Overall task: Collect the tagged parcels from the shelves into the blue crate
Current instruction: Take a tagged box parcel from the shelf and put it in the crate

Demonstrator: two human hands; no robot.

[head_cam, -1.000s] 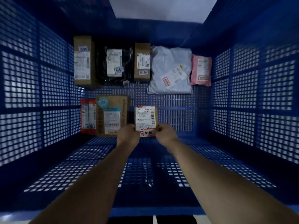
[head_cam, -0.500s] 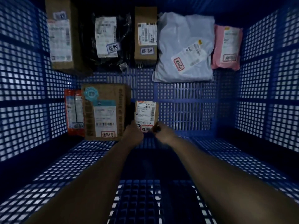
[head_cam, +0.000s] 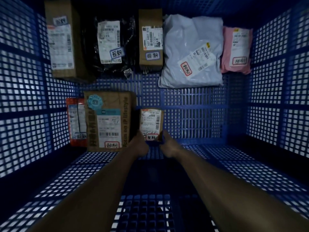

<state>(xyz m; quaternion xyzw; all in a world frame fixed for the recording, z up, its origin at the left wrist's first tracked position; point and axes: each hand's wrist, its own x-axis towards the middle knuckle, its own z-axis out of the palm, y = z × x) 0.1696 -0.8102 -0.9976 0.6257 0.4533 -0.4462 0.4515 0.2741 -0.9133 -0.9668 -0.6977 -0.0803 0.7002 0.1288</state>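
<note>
- The left hand (head_cam: 139, 146) and right hand (head_cam: 168, 146) pinch the near edge of the small parcel (head_cam: 151, 123), just right of the big box (head_cam: 108, 121), in the crate (head_cam: 192, 118).
- Released unevenly, it may tip against that box.

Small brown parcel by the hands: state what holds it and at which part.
The small brown parcel is held at its bottom edge: left hand on the lower left corner, right hand on the lower right corner.
</note>
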